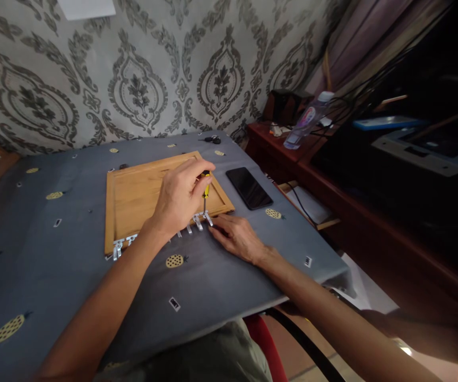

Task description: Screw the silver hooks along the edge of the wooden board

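Note:
A wooden panel with a raised frame lies flat on the cloth-covered table. Several metal hinges line its near edge. My left hand is closed around a small screwdriver with a yellow and black handle, held upright. The screwdriver's tip meets the hinge nearest the panel's right corner. Low beside that corner is my right hand, its fingers bent against the arm of the same hinge. My left hand and forearm hide some of the hinges in the middle.
A black phone lies right of the panel. Dark keys rest near the wall. On the red-brown desk at right stand a plastic bottle and cables. The table's front edge runs close to my lap.

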Demonstrator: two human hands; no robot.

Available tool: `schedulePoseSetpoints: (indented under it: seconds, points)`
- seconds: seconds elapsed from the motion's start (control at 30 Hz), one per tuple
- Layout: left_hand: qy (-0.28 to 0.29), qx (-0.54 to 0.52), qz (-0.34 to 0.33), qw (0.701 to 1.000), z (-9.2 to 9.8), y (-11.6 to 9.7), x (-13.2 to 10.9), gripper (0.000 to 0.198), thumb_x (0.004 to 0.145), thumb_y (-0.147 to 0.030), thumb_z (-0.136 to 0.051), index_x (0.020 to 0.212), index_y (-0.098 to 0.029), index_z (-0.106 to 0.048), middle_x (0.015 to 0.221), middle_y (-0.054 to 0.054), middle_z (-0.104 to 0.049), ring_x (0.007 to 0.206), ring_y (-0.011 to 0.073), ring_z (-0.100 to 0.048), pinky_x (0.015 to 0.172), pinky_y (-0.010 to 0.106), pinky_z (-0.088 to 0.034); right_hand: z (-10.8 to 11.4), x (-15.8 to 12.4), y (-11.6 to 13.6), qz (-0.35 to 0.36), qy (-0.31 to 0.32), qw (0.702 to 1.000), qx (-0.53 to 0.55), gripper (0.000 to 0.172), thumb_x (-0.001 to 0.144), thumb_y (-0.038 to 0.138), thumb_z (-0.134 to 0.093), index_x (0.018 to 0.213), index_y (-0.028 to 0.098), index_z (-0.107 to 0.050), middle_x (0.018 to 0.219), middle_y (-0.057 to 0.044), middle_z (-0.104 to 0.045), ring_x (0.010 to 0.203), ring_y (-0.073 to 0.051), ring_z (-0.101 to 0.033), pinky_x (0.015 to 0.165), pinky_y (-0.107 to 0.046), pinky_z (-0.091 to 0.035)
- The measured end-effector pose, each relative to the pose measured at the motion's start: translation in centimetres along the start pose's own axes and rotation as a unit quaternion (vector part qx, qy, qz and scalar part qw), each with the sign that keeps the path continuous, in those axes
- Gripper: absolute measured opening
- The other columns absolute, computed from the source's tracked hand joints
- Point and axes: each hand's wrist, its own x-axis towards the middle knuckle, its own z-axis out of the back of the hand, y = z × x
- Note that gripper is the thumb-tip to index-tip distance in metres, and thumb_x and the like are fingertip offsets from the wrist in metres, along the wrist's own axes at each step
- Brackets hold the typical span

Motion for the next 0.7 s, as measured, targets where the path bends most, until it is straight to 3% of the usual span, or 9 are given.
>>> schedulePoseSetpoints:
  seconds: [0.23, 0.7]
  points:
    - [-0.009, 0.000, 0.008, 1.000, -0.29, 0.02, -0.17, 0.008, 0.087, -0.014, -0.064, 0.094, -0.015, -0.068, 0.092, 0.005, -0.068, 0.077, 0.0122, -0.064, 0.070, 0.026, -0.053, -0.08, -0.03, -0.03, 0.005, -0.002, 1.000, -0.007, 0.022, 0.097, 0.022, -0.047, 0.098, 0.013, -0.067, 0.079, -0.007, -0.065, 0.071, -0.017, -0.058, 0.066, -0.028, -0.041]
    - [0.015, 0.001, 0.006, 1.000, -0.02, 0.09, 0.04, 0.011, 0.087, -0.009, -0.061, 0.094, -0.015, -0.066, 0.090, 0.004, -0.069, 0.077, 0.0124, -0.064, 0.073, 0.027, -0.052, 0.07, -0.03, 0.03, 0.007, -0.003, 1.000, -0.007, 0.018, 0.097, 0.021, -0.049, 0.096, 0.015, -0.066, 0.078, -0.005, -0.064, 0.070, -0.016, -0.056, 0.066, -0.027, -0.041]
